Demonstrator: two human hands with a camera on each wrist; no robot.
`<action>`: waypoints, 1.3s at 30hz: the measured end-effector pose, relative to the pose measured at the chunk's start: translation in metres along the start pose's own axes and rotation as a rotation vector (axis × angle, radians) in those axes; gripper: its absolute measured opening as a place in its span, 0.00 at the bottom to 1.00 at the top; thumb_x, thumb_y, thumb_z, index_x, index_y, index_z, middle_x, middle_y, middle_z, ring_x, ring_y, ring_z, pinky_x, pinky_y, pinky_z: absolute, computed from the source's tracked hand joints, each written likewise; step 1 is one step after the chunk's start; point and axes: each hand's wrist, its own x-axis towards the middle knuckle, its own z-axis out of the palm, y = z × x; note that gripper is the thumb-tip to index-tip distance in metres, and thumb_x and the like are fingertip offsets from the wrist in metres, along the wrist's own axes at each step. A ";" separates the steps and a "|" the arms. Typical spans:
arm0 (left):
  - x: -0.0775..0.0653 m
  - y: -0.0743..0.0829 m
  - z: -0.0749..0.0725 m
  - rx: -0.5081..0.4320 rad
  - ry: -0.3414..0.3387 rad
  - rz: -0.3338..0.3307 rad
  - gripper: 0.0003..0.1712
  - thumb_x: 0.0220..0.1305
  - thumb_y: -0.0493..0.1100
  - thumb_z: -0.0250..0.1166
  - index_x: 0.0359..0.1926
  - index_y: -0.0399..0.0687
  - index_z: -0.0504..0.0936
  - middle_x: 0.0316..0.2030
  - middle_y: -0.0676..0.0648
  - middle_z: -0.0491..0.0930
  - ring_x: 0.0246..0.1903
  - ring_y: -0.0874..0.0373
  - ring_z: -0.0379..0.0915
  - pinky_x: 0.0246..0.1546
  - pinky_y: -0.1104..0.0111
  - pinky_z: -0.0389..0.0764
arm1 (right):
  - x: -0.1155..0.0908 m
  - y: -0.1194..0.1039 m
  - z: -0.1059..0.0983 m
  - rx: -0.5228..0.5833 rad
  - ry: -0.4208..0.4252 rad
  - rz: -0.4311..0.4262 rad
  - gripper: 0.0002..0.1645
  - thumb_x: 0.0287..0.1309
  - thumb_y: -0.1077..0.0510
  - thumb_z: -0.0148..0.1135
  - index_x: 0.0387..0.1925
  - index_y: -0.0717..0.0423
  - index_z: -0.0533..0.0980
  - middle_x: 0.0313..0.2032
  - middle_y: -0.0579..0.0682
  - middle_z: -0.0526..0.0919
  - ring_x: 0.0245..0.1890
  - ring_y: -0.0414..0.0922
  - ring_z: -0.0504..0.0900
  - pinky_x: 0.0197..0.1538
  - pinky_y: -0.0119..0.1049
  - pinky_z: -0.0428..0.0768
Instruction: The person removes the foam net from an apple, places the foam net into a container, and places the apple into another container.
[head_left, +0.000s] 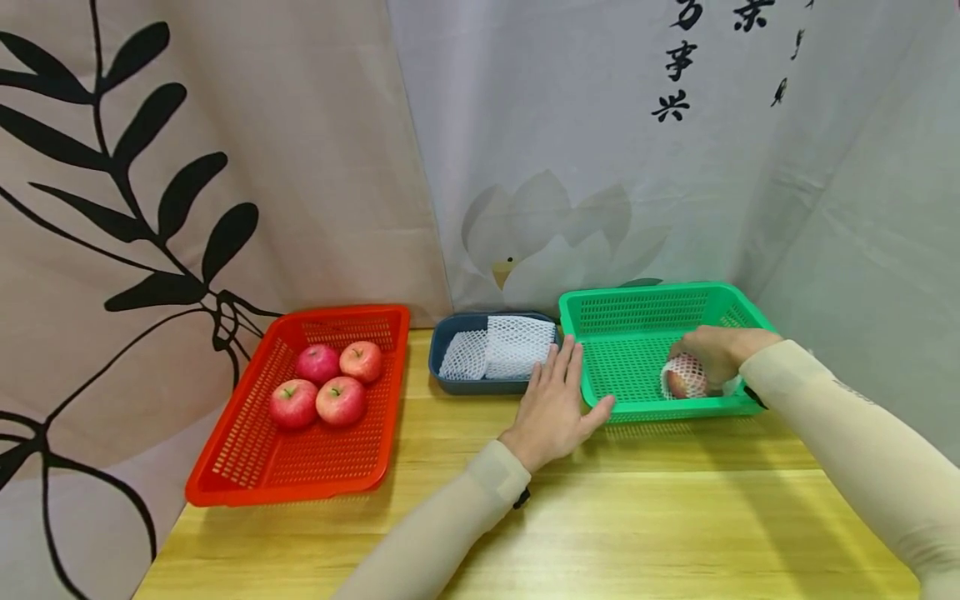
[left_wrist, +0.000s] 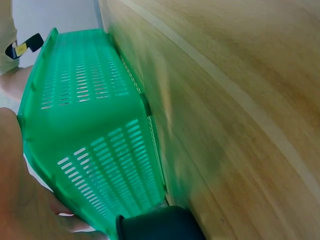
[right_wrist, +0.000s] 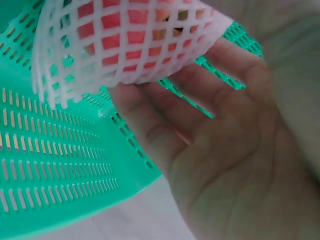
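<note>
My right hand (head_left: 716, 352) reaches into the green basket (head_left: 660, 412) and holds an apple in a white foam net (head_left: 684, 377) near its front right corner. In the right wrist view, red skin shows through the mesh of the foam net (right_wrist: 127, 42), and the fingers (right_wrist: 145, 120) lie against its lower side. My left hand (head_left: 553, 408) is at the basket's left end, fingers straight and thumb spread toward the front rim. The left wrist view has that hand (left_wrist: 25, 195) beside the green basket wall (left_wrist: 90, 130).
A dark blue box (head_left: 480, 387) with white foam nets (head_left: 520, 346) stands left of the green basket. Farther left, a red basket (head_left: 300, 475) holds several bare apples (head_left: 341, 400). All stand on a wooden table (head_left: 637, 517), with a printed curtain (head_left: 337, 167) behind.
</note>
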 end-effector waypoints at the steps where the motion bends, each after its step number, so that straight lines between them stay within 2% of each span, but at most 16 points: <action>1: 0.000 0.000 0.000 0.004 -0.004 -0.001 0.58 0.89 0.79 0.42 0.97 0.47 0.39 0.98 0.43 0.37 0.97 0.41 0.36 0.95 0.40 0.55 | 0.001 0.001 0.000 0.002 -0.003 0.011 0.43 0.48 0.71 0.90 0.68 0.56 0.87 0.50 0.52 0.93 0.42 0.46 0.86 0.41 0.40 0.88; 5: 0.000 -0.001 0.000 0.020 -0.004 -0.001 0.58 0.89 0.79 0.40 0.97 0.47 0.39 0.97 0.43 0.37 0.97 0.42 0.37 0.95 0.41 0.56 | 0.003 0.002 0.001 0.012 -0.028 0.049 0.47 0.54 0.67 0.87 0.76 0.57 0.80 0.54 0.56 0.92 0.47 0.50 0.86 0.45 0.45 0.88; 7: -0.001 -0.001 0.000 0.021 0.000 0.002 0.58 0.89 0.79 0.41 0.97 0.47 0.39 0.97 0.42 0.38 0.97 0.41 0.38 0.95 0.40 0.56 | 0.004 0.003 0.002 0.033 -0.053 0.066 0.49 0.58 0.62 0.86 0.80 0.57 0.76 0.51 0.55 0.92 0.48 0.51 0.85 0.49 0.48 0.87; 12: 0.000 -0.002 -0.001 0.018 0.003 -0.001 0.58 0.89 0.79 0.41 0.97 0.47 0.39 0.98 0.42 0.38 0.97 0.41 0.38 0.95 0.40 0.56 | 0.005 0.002 0.004 0.098 -0.089 0.081 0.51 0.66 0.50 0.85 0.82 0.63 0.72 0.49 0.52 0.91 0.53 0.54 0.85 0.57 0.59 0.89; 14: 0.000 -0.002 -0.001 0.017 -0.001 -0.002 0.58 0.89 0.80 0.41 0.97 0.48 0.39 0.98 0.43 0.38 0.97 0.42 0.38 0.95 0.40 0.55 | 0.005 0.002 0.005 0.110 -0.087 0.075 0.51 0.67 0.48 0.84 0.81 0.67 0.71 0.52 0.53 0.90 0.54 0.55 0.85 0.56 0.59 0.89; 17: -0.001 -0.001 -0.001 0.016 -0.005 -0.004 0.58 0.89 0.79 0.41 0.97 0.48 0.38 0.98 0.43 0.38 0.97 0.42 0.37 0.95 0.40 0.54 | 0.005 0.000 0.006 0.117 -0.088 0.069 0.49 0.68 0.49 0.83 0.79 0.69 0.73 0.52 0.54 0.89 0.50 0.52 0.85 0.52 0.52 0.89; 21: -0.001 -0.002 -0.001 0.011 -0.002 0.003 0.57 0.89 0.78 0.43 0.97 0.48 0.40 0.98 0.43 0.39 0.97 0.39 0.40 0.95 0.39 0.55 | 0.005 -0.001 0.008 0.143 -0.109 0.057 0.38 0.68 0.54 0.83 0.70 0.67 0.77 0.46 0.51 0.87 0.42 0.48 0.83 0.45 0.43 0.86; 24: -0.001 -0.002 0.001 0.019 0.000 0.008 0.57 0.89 0.77 0.44 0.97 0.47 0.40 0.97 0.42 0.40 0.96 0.38 0.42 0.94 0.37 0.57 | 0.006 -0.003 0.007 0.147 -0.130 0.045 0.33 0.68 0.56 0.84 0.65 0.66 0.78 0.45 0.51 0.86 0.40 0.46 0.83 0.43 0.41 0.86; 32: 0.001 -0.002 -0.002 0.033 -0.007 -0.007 0.57 0.89 0.78 0.44 0.98 0.50 0.38 0.98 0.44 0.40 0.97 0.42 0.38 0.95 0.39 0.54 | 0.008 -0.002 0.004 0.060 -0.108 0.046 0.48 0.68 0.49 0.86 0.76 0.72 0.74 0.52 0.55 0.90 0.48 0.50 0.87 0.49 0.50 0.90; 39: -0.001 0.000 -0.003 0.029 0.002 0.001 0.58 0.89 0.79 0.43 0.97 0.49 0.40 0.97 0.44 0.40 0.97 0.39 0.41 0.95 0.38 0.55 | 0.006 -0.005 0.006 0.080 -0.069 0.055 0.48 0.66 0.47 0.86 0.75 0.70 0.75 0.48 0.53 0.90 0.46 0.49 0.86 0.48 0.49 0.90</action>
